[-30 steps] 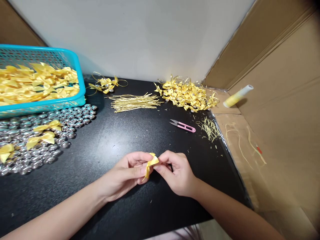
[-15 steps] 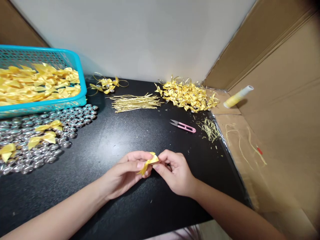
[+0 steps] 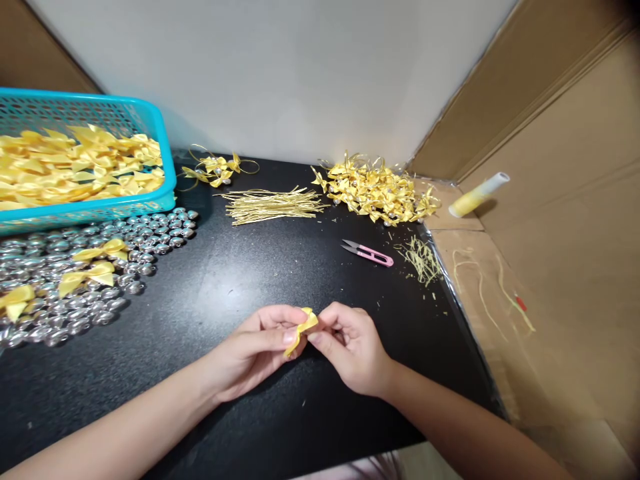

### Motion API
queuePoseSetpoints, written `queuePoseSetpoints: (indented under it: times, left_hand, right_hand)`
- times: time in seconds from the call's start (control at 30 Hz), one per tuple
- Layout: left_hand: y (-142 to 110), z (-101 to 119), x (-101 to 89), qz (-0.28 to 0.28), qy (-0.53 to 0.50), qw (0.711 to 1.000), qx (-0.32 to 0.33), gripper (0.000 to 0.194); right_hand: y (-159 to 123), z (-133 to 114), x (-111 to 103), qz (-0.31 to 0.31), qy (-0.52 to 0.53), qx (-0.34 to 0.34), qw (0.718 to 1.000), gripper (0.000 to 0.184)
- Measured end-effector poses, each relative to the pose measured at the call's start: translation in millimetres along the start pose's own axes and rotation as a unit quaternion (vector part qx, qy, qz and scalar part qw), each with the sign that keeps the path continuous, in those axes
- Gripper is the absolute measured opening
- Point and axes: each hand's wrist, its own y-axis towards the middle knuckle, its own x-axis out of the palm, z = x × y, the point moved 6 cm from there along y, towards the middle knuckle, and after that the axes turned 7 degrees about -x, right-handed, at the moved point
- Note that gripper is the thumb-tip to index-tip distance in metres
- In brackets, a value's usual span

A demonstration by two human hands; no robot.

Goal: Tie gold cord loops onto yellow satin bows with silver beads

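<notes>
The left hand (image 3: 250,350) is reaching in from seven o'clock, palm turning inward, its grip grasping one yellow bow (image 3: 304,326) between thumb and curled fingers. The right hand (image 3: 357,347) is coming in from four o'clock with knuckles bending, its grip pinching the bow's right edge; any smaller piece between those fingertips is staying hidden. The bow is hanging tilted between both hands, just above the counter (image 3: 320,413).

Compared with half a second ago, the left thumb is now lying over the bow's lower tail, which is looking narrower and less splayed. Everything else is keeping its place.

Around the held bow, one blue basket (image 3: 167,153) is standing at ten o'clock, holding too many bows to count. Three loose bows (image 3: 90,277) are lying on uncountable silver beads (image 3: 77,323) toward nine. One bundle of gold cords (image 3: 275,205) is resting at twelve, one heap of beaded bows (image 3: 375,190) is sitting at one, and one pair of pink snips (image 3: 370,253) is lying between one and two.
</notes>
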Motion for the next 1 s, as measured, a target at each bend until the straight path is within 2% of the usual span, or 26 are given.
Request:
queuePoseSetpoints:
  times: [0.23,0.6,0.83,1.0]
  left_hand:
    - [0.6,-3.3,-3.4,0.015,0.006,1.000,-0.015,0.019]
    - [1.6,-2.9,4.0,-0.011,0.017,1.000,0.008,0.010]
    - [4.2,-3.5,-0.4,0.004,0.012,1.000,0.002,0.016]
    - [3.9,-2.2,-0.8,0.013,0.019,1.000,0.001,0.017]
  right_hand:
    - [-1.4,1.8,2.7,0.004,0.052,0.014,0.999,0.014]
    - [-4.4,4.3,6.0,0.013,0.092,0.031,0.995,0.014]
    - [-2.0,5.8,3.2,0.005,0.058,0.027,0.998,0.022]
    - [-0.8,4.4,2.4,0.002,0.034,0.014,0.999,0.017]
